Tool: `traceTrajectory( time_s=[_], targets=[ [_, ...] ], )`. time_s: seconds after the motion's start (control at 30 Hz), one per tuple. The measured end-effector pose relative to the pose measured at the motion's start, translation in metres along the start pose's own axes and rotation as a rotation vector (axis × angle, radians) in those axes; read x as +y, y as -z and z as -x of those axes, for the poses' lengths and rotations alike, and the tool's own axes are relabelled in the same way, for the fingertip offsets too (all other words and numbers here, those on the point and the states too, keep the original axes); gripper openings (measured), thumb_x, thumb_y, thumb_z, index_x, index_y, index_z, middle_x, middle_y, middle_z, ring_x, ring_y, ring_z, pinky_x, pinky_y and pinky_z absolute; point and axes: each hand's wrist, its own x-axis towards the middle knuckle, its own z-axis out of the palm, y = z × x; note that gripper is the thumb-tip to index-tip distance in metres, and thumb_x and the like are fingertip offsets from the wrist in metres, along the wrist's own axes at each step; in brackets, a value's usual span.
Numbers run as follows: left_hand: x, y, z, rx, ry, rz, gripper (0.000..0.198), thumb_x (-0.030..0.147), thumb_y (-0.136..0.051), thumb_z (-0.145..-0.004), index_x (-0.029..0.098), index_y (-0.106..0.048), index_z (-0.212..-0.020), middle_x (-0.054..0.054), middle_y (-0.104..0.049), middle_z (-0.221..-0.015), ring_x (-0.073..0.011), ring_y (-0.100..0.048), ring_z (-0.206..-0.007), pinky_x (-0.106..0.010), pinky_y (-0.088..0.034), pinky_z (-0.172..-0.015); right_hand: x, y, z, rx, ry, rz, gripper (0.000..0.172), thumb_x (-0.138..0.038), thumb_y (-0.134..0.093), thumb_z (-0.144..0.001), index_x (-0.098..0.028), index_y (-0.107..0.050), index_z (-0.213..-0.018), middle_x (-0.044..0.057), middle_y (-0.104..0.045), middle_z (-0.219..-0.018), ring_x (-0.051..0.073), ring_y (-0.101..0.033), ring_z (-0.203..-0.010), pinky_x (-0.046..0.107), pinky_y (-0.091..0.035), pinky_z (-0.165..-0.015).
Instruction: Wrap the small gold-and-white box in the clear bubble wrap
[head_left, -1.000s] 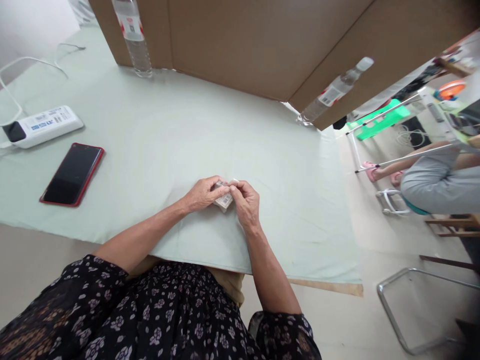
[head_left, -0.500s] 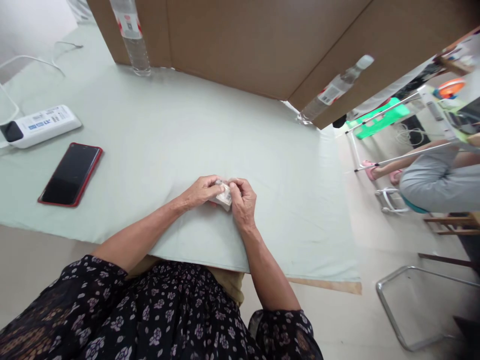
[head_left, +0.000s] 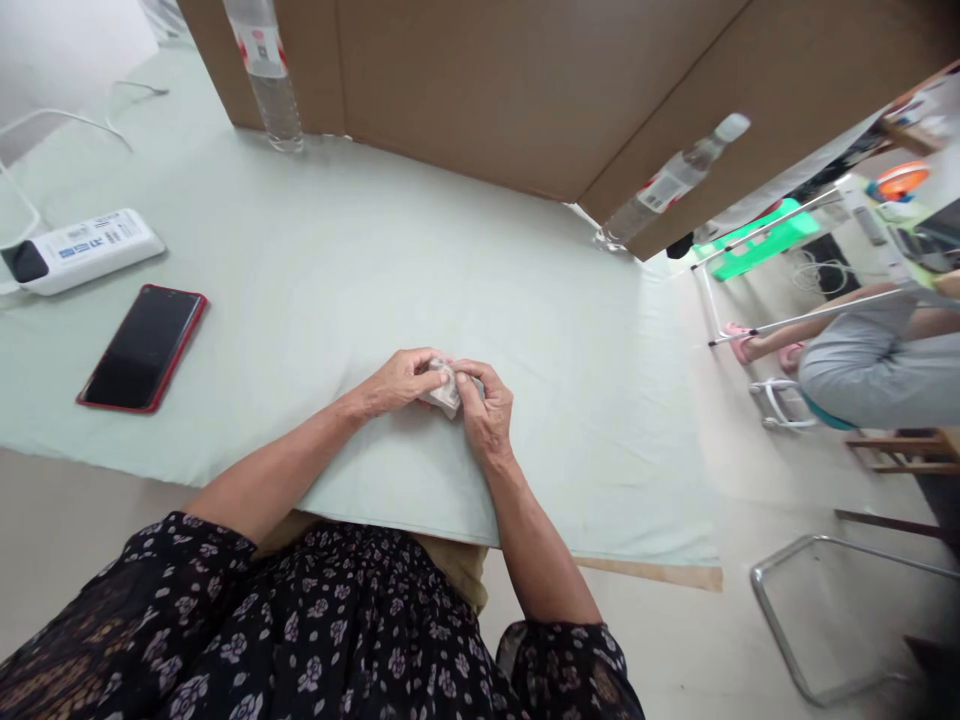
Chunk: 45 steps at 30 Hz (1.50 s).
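Between both hands, above the pale green cloth near the table's front edge, is a small whitish packet (head_left: 445,396) with printing and a bit of red at its left side. My left hand (head_left: 403,382) grips its left part, thumb on top. My right hand (head_left: 486,408) pinches its right upper corner with thumb and forefinger. The fingers beneath the packet are hidden, and its print is too small to read.
On the cloth (head_left: 337,270) at left lie a phone (head_left: 142,348) in a red case and a white device (head_left: 94,250) with cables. Two water bottles (head_left: 276,95) (head_left: 667,185) stand by a cardboard panel (head_left: 465,90). At right sits a person (head_left: 877,360) beside a metal frame.
My right thumb and fingertips have shifted slightly left over the packet, which has tilted a little. My left hand has barely moved.
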Motion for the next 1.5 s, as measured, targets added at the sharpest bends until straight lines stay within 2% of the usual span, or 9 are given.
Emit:
traceTrajectory(
  time_s=[0.13, 0.3, 0.47, 0.8, 1.07, 1.33, 1.5],
  targets=[
    [-0.0006, 0.0038, -0.0008, -0.05, 0.028, 0.03, 0.049, 0.046, -0.072, -0.075, 0.014, -0.068, -0.112, -0.005, -0.067, -0.089, -0.0177, -0.064, -0.081, -0.025, -0.053, -0.062, -0.0011, 0.0009, 0.0004, 0.041, 0.12, 0.135, 0.014, -0.032, -0.058, -0.093, -0.028, -0.072, -0.092, 0.002, -0.079, -0.099, 0.022, -0.071, -0.098, 0.042, -0.047, -0.098],
    [-0.0007, 0.0048, -0.0007, -0.052, 0.017, 0.02, 0.05, 0.047, -0.073, -0.076, 0.013, -0.068, -0.114, -0.004, -0.067, -0.089, -0.0171, -0.064, -0.08, -0.024, -0.053, -0.061, -0.003, 0.0, 0.0005, 0.07, 0.158, 0.16, 0.012, -0.029, -0.059, -0.092, -0.028, -0.071, -0.091, 0.002, -0.079, -0.096, 0.022, -0.072, -0.096, 0.041, -0.049, -0.095],
    [0.0, 0.006, -0.0009, -0.053, 0.039, 0.066, 0.053, 0.047, -0.076, -0.074, 0.013, -0.067, -0.114, -0.005, -0.067, -0.091, -0.0178, -0.065, -0.082, -0.025, -0.055, -0.062, -0.0032, 0.0004, 0.0003, 0.059, 0.169, 0.159, 0.011, -0.03, -0.059, -0.093, -0.028, -0.07, -0.09, 0.002, -0.079, -0.097, 0.022, -0.072, -0.095, 0.041, -0.048, -0.095],
    [-0.0072, 0.0092, -0.0036, -0.074, 0.025, 0.137, 0.056, 0.051, -0.081, -0.073, 0.013, -0.068, -0.112, -0.007, -0.069, -0.095, -0.0172, -0.066, -0.082, -0.025, -0.056, -0.063, -0.0009, 0.0054, -0.0009, 0.003, 0.306, 0.283, 0.017, -0.026, -0.056, -0.095, -0.029, -0.073, -0.097, 0.003, -0.079, -0.1, 0.022, -0.072, -0.094, 0.041, -0.047, -0.094],
    [-0.0046, 0.0091, -0.0021, -0.059, 0.028, 0.15, 0.053, 0.048, -0.082, -0.071, 0.013, -0.069, -0.108, -0.005, -0.068, -0.092, -0.0158, -0.065, -0.08, -0.024, -0.057, -0.062, -0.0009, 0.0029, -0.0022, 0.06, 0.567, 0.403, 0.016, -0.017, -0.056, -0.096, -0.025, -0.069, -0.102, 0.002, -0.081, -0.097, 0.018, -0.075, -0.091, 0.036, -0.047, -0.084],
    [-0.0045, 0.0097, -0.0029, -0.044, 0.035, 0.149, 0.056, 0.051, -0.084, -0.069, 0.012, -0.069, -0.106, -0.005, -0.067, -0.09, -0.0159, -0.065, -0.078, -0.025, -0.057, -0.061, 0.0008, 0.0025, -0.0016, 0.051, 0.536, 0.429, 0.015, -0.021, -0.055, -0.098, -0.024, -0.069, -0.102, 0.003, -0.081, -0.097, 0.018, -0.075, -0.088, 0.036, -0.048, -0.083],
    [-0.0053, 0.0094, -0.0044, -0.044, 0.003, 0.206, 0.06, 0.053, -0.085, -0.067, 0.013, -0.068, -0.108, -0.004, -0.067, -0.088, -0.0157, -0.065, -0.076, -0.026, -0.056, -0.062, 0.0002, 0.0031, 0.001, 0.06, 0.568, 0.431, 0.018, -0.019, -0.054, -0.098, -0.024, -0.07, -0.105, 0.006, -0.08, -0.104, 0.02, -0.076, -0.097, 0.038, -0.049, -0.087]
  ],
)
